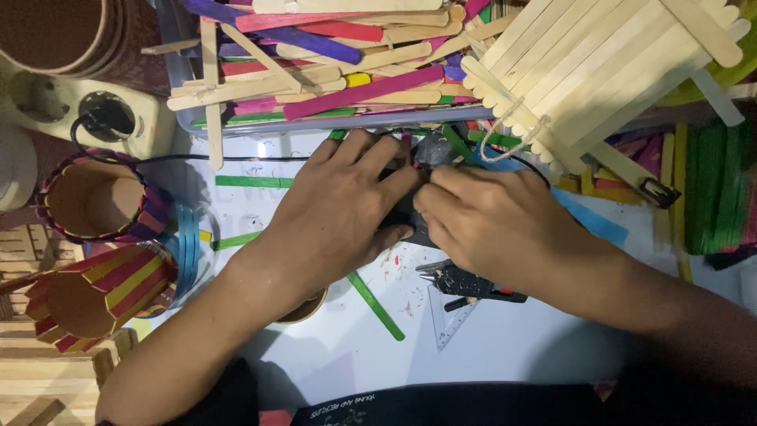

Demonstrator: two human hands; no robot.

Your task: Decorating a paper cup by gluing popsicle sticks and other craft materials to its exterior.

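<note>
At centre of the white worktop (pixel 489 347), our left hand (pixel 339 213) and right hand (pixel 497 225) meet over a small dark object (pixel 404 214), fingers pressed around it; what it is we cannot tell. We judge the step to be close assembly work, and the next move calls for a steady pinch. At 12 o'clock lies a tray of coloured sticks (pixel 331 59); at 1 o'clock a stick panel (pixel 599 67); at 9 o'clock two stick-clad cups (pixel 95 197); at 5 o'clock pliers (pixel 465 282) crowd the wrist.
</note>
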